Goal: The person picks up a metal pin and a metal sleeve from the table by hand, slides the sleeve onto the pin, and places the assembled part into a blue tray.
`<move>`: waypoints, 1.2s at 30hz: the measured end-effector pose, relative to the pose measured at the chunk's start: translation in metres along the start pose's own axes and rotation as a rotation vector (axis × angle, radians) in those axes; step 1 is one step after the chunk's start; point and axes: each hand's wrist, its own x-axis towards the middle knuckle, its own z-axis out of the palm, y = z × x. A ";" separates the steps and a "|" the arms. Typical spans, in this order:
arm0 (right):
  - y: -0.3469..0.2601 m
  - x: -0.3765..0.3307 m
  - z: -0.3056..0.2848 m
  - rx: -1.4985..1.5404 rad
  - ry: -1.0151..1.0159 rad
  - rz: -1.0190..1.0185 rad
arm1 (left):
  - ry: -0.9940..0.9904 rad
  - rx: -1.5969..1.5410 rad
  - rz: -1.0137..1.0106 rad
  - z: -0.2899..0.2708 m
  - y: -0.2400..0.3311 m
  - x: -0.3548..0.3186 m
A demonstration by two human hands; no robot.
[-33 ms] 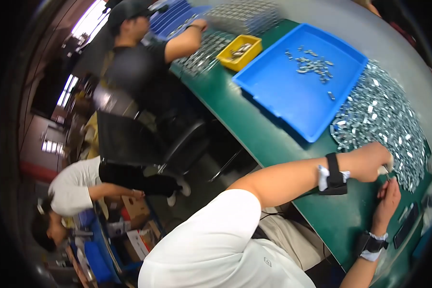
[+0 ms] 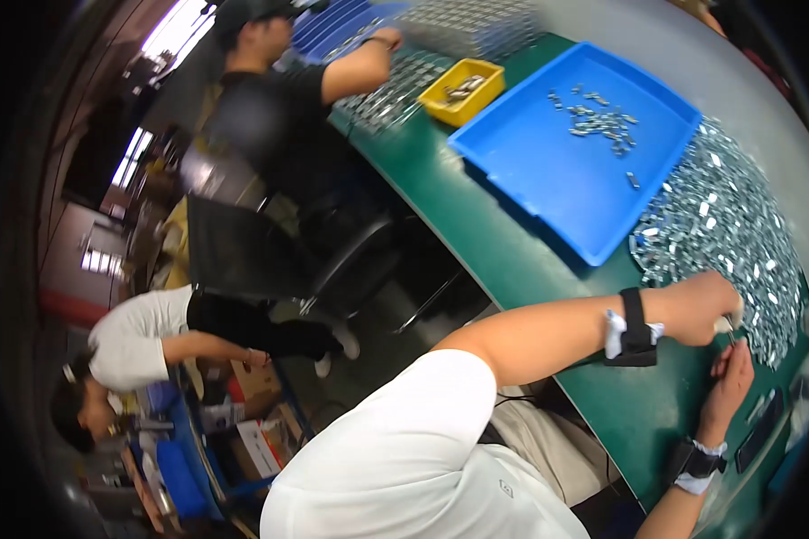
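My left hand [image 2: 703,307] is closed at the near edge of a heap of small shiny metal parts [image 2: 724,211]; something pale shows at its fingertips. Just below it, my right hand [image 2: 733,373] has its fingers pinched together. A thin small metal part [image 2: 731,340] sits between the fingertips of both hands; its exact kind is too small to make out. Both wrists wear black straps over white cloth. Beyond the left forearm lies a blue tray [image 2: 548,193] with some similar metal parts [image 2: 602,126] scattered in it.
On the green table [image 2: 409,171] a yellow bin [image 2: 463,92] holds metal pieces. A dark flat object [image 2: 760,431] lies beside my right wrist. At the far end a seated co-worker [image 2: 270,117] reaches over metal parts; another person [image 2: 144,346] bends at the left. A black chair [image 2: 243,247] stands nearby.
The whole view has shifted slightly, so the tray and table sit a little further right. My hands keep nearly the same pose, with the small metal part between their fingertips.
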 end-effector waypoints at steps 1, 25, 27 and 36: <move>-0.001 0.000 0.005 0.001 -0.039 0.006 | 0.029 0.014 -0.023 -0.001 -0.004 -0.002; -0.026 -0.002 0.019 0.086 -0.033 0.044 | 0.115 -0.251 -0.412 -0.007 0.005 0.004; -0.025 0.000 0.014 0.150 0.016 0.036 | 0.411 -0.268 -0.445 -0.024 -0.001 0.008; -0.027 -0.003 0.017 0.098 -0.026 0.028 | 0.495 -0.150 -0.603 -0.041 -0.006 0.011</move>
